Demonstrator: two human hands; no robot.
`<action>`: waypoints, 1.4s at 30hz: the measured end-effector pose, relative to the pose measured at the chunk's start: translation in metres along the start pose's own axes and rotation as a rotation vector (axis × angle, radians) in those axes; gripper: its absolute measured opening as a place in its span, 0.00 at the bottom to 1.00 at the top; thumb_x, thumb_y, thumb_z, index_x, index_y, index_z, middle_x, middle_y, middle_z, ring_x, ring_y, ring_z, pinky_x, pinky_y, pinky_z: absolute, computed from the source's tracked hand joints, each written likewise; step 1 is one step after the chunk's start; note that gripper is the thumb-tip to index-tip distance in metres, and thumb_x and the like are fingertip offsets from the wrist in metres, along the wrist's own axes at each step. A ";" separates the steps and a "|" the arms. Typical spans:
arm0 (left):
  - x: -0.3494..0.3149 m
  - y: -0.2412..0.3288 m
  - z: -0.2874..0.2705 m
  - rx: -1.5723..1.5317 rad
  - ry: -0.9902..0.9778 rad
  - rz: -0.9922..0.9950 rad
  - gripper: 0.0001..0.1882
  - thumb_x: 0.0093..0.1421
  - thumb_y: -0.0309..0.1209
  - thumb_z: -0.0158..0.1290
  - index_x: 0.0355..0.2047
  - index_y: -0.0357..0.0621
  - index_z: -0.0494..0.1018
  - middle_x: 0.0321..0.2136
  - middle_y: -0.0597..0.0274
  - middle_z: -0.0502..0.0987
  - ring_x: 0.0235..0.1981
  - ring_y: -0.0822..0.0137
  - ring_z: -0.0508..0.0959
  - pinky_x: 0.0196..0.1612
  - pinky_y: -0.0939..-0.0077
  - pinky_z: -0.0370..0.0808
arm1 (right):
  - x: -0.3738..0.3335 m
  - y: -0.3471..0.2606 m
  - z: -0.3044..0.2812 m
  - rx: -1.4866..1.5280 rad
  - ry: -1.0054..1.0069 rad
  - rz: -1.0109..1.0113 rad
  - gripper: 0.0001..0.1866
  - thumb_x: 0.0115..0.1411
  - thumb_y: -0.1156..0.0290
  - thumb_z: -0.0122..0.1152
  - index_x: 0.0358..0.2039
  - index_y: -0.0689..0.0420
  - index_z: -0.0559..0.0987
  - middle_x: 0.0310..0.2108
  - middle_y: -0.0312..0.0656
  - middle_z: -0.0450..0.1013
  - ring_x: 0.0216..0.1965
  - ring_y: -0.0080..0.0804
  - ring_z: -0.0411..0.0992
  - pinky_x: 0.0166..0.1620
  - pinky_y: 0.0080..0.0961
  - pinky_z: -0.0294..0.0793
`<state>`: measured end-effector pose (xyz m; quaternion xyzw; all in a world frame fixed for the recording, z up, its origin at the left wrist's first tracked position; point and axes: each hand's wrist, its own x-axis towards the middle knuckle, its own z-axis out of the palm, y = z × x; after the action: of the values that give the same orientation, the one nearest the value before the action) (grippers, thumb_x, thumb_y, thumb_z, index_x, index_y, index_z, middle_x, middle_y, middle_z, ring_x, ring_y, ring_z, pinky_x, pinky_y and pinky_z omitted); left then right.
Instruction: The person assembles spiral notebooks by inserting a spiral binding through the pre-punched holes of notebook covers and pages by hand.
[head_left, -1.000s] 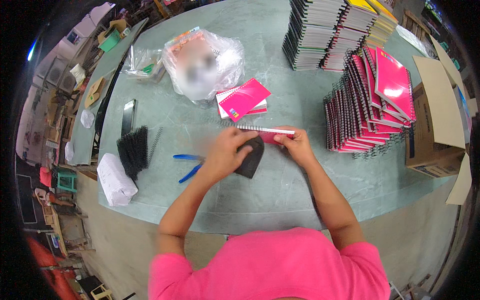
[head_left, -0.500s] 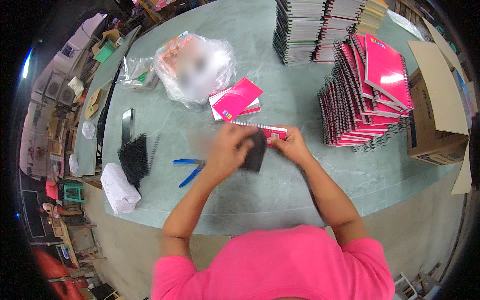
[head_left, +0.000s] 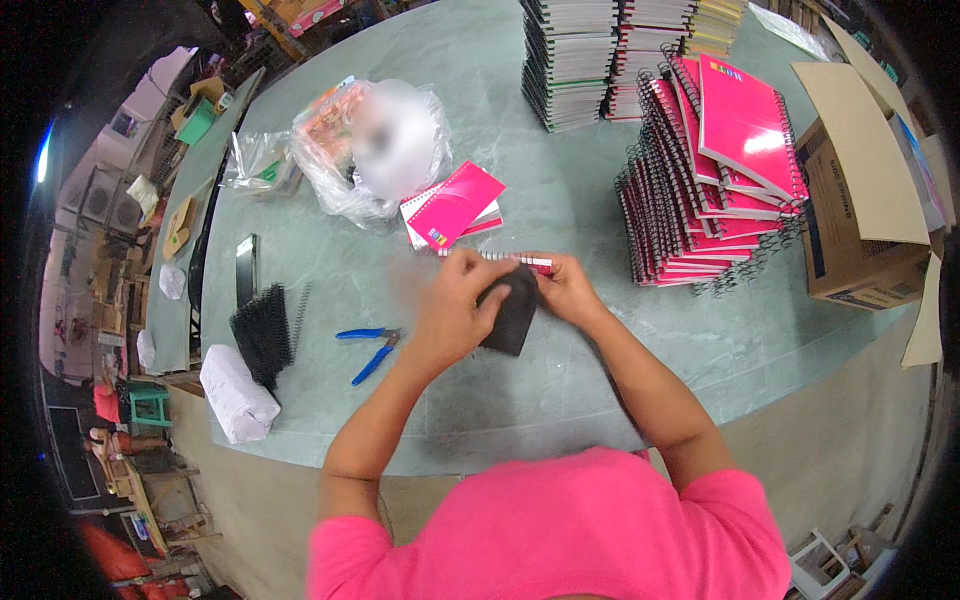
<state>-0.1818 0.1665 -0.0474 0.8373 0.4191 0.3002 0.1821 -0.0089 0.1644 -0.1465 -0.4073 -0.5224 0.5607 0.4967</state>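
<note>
The right hand [head_left: 568,290] grasps the right end of a slim red notebook [head_left: 538,265], its thumb on the near side, and the notebook stands over the middle of the grey-green table [head_left: 560,425], in front of the person's chest. The left hand [head_left: 455,310] bends over the left part of the notebook's coiled edge, fingers reaching toward the right hand and thumb apart below them; a dark flat piece [head_left: 517,318] hangs just under those fingers (whether the left hand really grips it, or only presses against it, I cannot tell). Cutters [head_left: 374,365] with blue handles lie with their handles spread, left of the left forearm. Farther left are a cluster of black coils [head_left: 262,335], a white wrapped bundle [head_left: 238,395] touching its lower end, and a dark narrow slab [head_left: 246,270] just beyond it. Past the hands, a few pink notebooks [head_left: 458,205] lie askew beside a clear plastic bag [head_left: 330,180], part of which is blurred. To the right rises an uneven pile of pink coil-bound notebooks [head_left: 700,190], between taller stacks [head_left: 575,60] and an open cardboard box [head_left: 850,220].
</note>
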 end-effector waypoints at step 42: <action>0.019 0.001 0.046 0.081 -0.178 0.184 0.14 0.46 0.22 0.54 0.36 0.38 0.70 0.35 0.50 0.70 0.38 0.51 0.69 0.41 0.64 0.67 | -0.002 0.020 -0.004 -0.246 0.005 -0.090 0.05 0.51 0.76 0.52 0.30 0.61 0.73 0.23 0.52 0.71 0.24 0.28 0.70 0.31 0.27 0.68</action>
<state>-0.1426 0.1788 -0.0745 0.9022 0.3346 0.2228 0.1562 -0.0078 0.1643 -0.1672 -0.4428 -0.6038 0.4683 0.4691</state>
